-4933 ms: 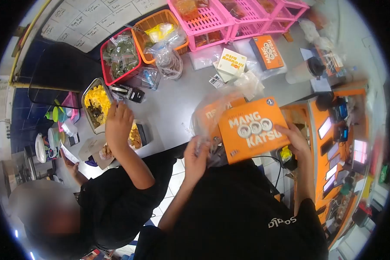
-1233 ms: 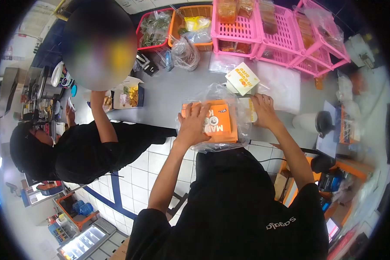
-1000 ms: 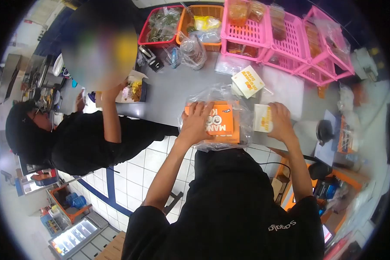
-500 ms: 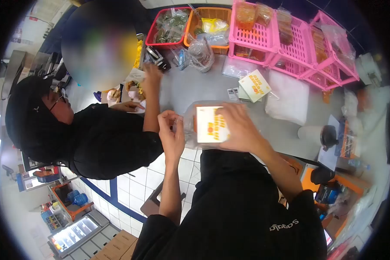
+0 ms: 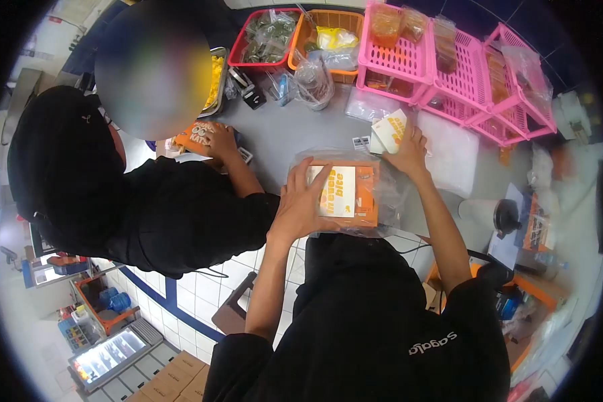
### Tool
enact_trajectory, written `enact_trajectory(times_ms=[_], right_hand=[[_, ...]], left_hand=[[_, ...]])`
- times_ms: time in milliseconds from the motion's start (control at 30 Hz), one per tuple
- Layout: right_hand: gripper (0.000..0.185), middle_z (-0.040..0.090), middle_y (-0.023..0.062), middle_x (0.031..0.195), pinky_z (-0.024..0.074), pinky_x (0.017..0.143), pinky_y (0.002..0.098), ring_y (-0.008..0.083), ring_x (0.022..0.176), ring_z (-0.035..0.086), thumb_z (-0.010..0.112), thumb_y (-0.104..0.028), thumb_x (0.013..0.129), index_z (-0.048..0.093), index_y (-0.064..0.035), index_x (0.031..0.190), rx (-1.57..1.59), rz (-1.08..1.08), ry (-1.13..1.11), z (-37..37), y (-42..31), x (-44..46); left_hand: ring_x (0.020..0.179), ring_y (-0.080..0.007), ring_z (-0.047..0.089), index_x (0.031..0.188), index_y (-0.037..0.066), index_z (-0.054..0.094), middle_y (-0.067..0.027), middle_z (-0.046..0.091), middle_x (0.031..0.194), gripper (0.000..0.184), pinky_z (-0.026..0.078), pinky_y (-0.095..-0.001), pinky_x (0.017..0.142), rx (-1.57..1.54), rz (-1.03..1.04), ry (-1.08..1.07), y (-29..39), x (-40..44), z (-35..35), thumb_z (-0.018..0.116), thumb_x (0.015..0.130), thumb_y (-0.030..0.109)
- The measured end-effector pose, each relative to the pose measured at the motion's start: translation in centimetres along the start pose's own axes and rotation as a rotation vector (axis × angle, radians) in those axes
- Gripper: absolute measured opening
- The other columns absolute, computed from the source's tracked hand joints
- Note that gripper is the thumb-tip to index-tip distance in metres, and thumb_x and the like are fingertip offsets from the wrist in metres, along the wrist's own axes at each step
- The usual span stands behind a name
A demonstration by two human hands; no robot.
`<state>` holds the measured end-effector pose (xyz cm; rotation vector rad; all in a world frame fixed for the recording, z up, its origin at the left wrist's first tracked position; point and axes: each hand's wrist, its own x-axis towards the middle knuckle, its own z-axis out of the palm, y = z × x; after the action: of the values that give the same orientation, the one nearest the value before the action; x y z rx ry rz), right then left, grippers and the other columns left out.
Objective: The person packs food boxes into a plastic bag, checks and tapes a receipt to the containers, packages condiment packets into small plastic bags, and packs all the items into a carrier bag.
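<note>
An orange box (image 5: pixel 366 194) lies in a clear plastic bag (image 5: pixel 390 181) at the near edge of the table. On top of the box is a white card (image 5: pixel 342 193) with yellow lettering. My left hand (image 5: pixel 300 204) rests over the left side of the box and card, fingers spread. Farther back and to the right, my right hand (image 5: pixel 409 153) has its fingers closed at the right edge of a small stack of printed cards (image 5: pixel 386 131). Its fingertips partly cover the stack, so how many cards they grip is hidden.
A co-worker on the left handles an orange printed packet (image 5: pixel 195 136). Behind stand a red basket (image 5: pixel 234 59), an orange basket (image 5: pixel 293 59) and pink racks (image 5: pixel 459 67) with packets. White plastic sheets (image 5: pixel 449 151) and a lidded cup (image 5: pixel 492 213) are at the right.
My right hand has left the boxed card and reached the card stack. My left hand has moved from beside the bag onto the box. The co-worker's hand has shifted to an orange packet.
</note>
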<state>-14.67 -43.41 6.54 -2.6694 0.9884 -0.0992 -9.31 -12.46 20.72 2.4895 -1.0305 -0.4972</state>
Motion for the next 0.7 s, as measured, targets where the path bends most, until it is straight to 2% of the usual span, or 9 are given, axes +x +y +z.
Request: enact_trajectory(times_ms=[100, 233, 300, 367, 400, 500, 567, 600, 700], right_hand=[[0.121, 0.041, 0.0282, 0.143, 0.0380, 0.109, 0.0542, 0.0472, 0.134, 0.038, 0.092, -0.035, 0.057, 0.027, -0.0059, 0.155, 0.126, 0.013, -0.097, -0.6, 0.7, 0.4], [0.122, 0.034, 0.0245, 0.155, 0.0383, 0.115, 0.0486, 0.0412, 0.141, 0.039, 0.090, -0.030, 0.059, 0.025, -0.0054, 0.159, 0.396, -0.386, -0.346, -12.5, 0.6, -3.4], [0.121, 0.037, 0.0201, 0.155, 0.0373, 0.116, 0.0455, 0.0325, 0.142, 0.041, 0.091, -0.032, 0.062, 0.025, -0.0057, 0.160, 0.811, -0.518, -0.650, -15.9, -1.0, -6.6], [0.121, 0.038, 0.0183, 0.155, 0.0369, 0.116, 0.0432, 0.0277, 0.143, 0.040, 0.090, -0.034, 0.065, 0.022, -0.0063, 0.162, 0.904, -0.527, -0.962, -17.1, -2.9, -9.4], [0.117, 0.036, 0.0197, 0.155, 0.0355, 0.118, 0.0438, 0.0314, 0.141, 0.043, 0.089, -0.033, 0.067, 0.023, -0.0065, 0.160, 0.923, -0.652, -1.017, -15.2, -3.0, -10.3], [0.115, 0.034, 0.0221, 0.155, 0.0328, 0.120, 0.0469, 0.0378, 0.142, 0.040, 0.088, -0.030, 0.066, 0.025, -0.0069, 0.158, 0.740, -0.690, -1.005, -11.9, -3.2, -10.9], [0.112, 0.036, 0.0218, 0.151, 0.0290, 0.119, 0.0589, 0.0424, 0.142, 0.034, 0.087, -0.028, 0.064, 0.026, -0.0076, 0.157, 0.378, -0.591, -0.628, -10.8, -2.6, -11.1], [0.112, 0.036, 0.0218, 0.151, 0.0290, 0.119, 0.0589, 0.0424, 0.142, 0.034, 0.087, -0.028, 0.064, 0.026, -0.0076, 0.157, 0.380, -0.587, -0.631, -11.1, -2.6, -11.0], [0.112, 0.041, 0.0159, 0.145, 0.0246, 0.112, 0.0751, 0.0399, 0.141, 0.031, 0.090, -0.038, 0.064, 0.032, -0.0076, 0.154, 0.170, -0.544, -0.435, -11.7, -3.3, -10.3]], left_hand=[[0.141, -0.0437, 0.036, 0.151, 0.016, 0.044, -0.0191, 0.035, 0.153, 0.110, 0.040, -0.0536, 0.112, -0.020, 0.000, -0.024, -0.9, 0.4, 0.3, 0.096, 0.054, 0.024], [0.137, -0.0424, 0.041, 0.148, 0.015, 0.044, -0.0172, 0.040, 0.148, 0.108, 0.043, -0.0513, 0.111, -0.094, 0.014, -0.010, -2.5, 0.3, -0.6, 0.095, 0.052, 0.018], [0.137, -0.0422, 0.042, 0.148, 0.015, 0.044, -0.0168, 0.040, 0.148, 0.109, 0.042, -0.0504, 0.112, -0.100, 0.012, -0.030, -2.7, 0.1, -0.9, 0.095, 0.051, 0.015], [0.137, -0.0420, 0.043, 0.148, 0.015, 0.043, -0.0163, 0.041, 0.148, 0.111, 0.042, -0.0494, 0.114, -0.140, 0.047, -0.058, -2.8, 0.1, -1.1, 0.095, 0.050, 0.011], [0.137, -0.0420, 0.043, 0.148, 0.015, 0.043, -0.0163, 0.041, 0.148, 0.111, 0.042, -0.0494, 0.114, -0.137, 0.053, -0.060, -2.9, 0.2, -1.1, 0.095, 0.050, 0.011], [0.137, -0.0426, 0.043, 0.148, 0.015, 0.043, -0.0164, 0.040, 0.149, 0.114, 0.042, -0.0483, 0.114, -0.173, 0.047, -0.094, -3.1, 0.4, -1.3, 0.095, 0.047, 0.008], [0.137, -0.0432, 0.043, 0.149, 0.016, 0.043, -0.0167, 0.040, 0.150, 0.115, 0.043, -0.0479, 0.114, -0.185, 0.018, -0.086, -2.9, 0.1, -1.4, 0.095, 0.047, 0.007], [0.137, -0.0432, 0.043, 0.149, 0.016, 0.043, -0.0167, 0.040, 0.150, 0.115, 0.043, -0.0479, 0.114, -0.185, 0.017, -0.092, -2.8, 0.0, -1.3, 0.095, 0.047, 0.007], [0.138, -0.0437, 0.042, 0.150, 0.016, 0.042, -0.0169, 0.039, 0.150, 0.116, 0.043, -0.0480, 0.114, -0.195, -0.024, -0.075, -2.4, 0.1, -1.2, 0.095, 0.047, 0.007]])
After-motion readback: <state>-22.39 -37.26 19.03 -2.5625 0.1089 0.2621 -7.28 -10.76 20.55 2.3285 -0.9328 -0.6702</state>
